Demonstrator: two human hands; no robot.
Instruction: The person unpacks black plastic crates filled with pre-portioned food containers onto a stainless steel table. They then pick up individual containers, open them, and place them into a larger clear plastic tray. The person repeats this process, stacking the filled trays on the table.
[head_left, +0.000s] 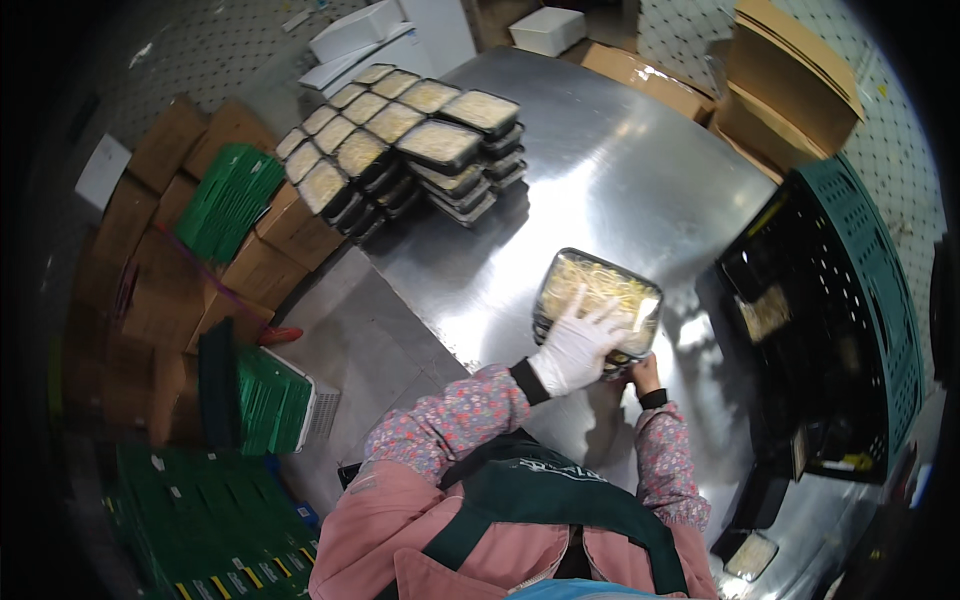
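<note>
A black plastic tray of bean sprouts (589, 274) under clear film is between my hands over the steel table, with at least one more tray showing beneath its near edge. My left hand (574, 349), in a white glove, lies across the film with fingers spread, its thumb side hard to see. At the near right corner, my right hand (643, 373) grips the trays from below, its fingers partly hidden under them. Further off, a stacked block of similar sprout trays (390, 120) stands several layers high at the table's far left.
The steel table (592, 165) has a large green and black crate (855, 315) on its right, holding a sprout tray (766, 311). Another tray (751, 556) lies near right. Cardboard cartons (165, 277) and green crates (210, 510) stand left; an open carton (780, 112) is beyond the table.
</note>
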